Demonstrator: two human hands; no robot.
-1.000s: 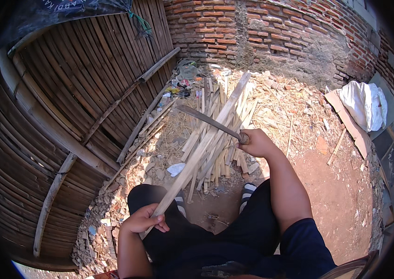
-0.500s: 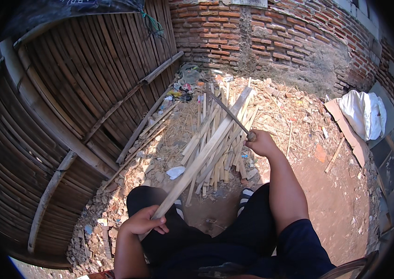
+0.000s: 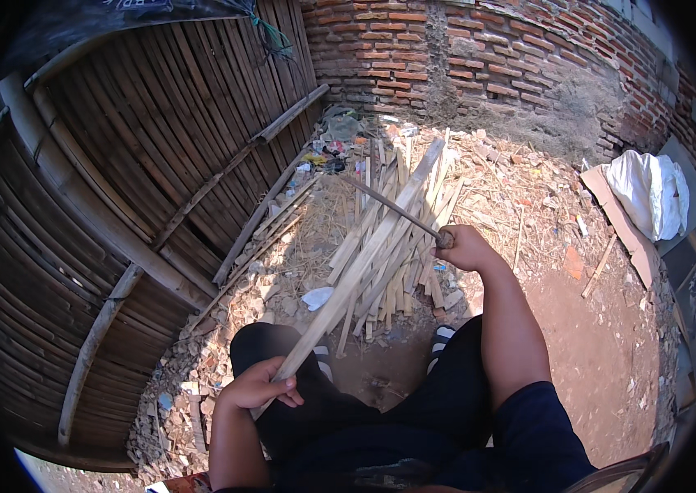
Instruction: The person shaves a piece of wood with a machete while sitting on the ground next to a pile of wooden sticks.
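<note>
1. We see a long pale bamboo slat (image 3: 356, 267), flat and narrow, slanting from our left hand (image 3: 259, 386) near the lap up toward the brick wall.
2. We see a dark blade with a wooden handle (image 3: 397, 211) in our right hand (image 3: 465, 246), lying across the slat's upper part, over the heap of split strips.

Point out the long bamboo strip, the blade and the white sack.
long bamboo strip (image 3: 364, 264), head view, middle of its length.
blade (image 3: 389, 208), head view, mid-blade.
white sack (image 3: 648, 193), head view, centre of the cloth.
</note>
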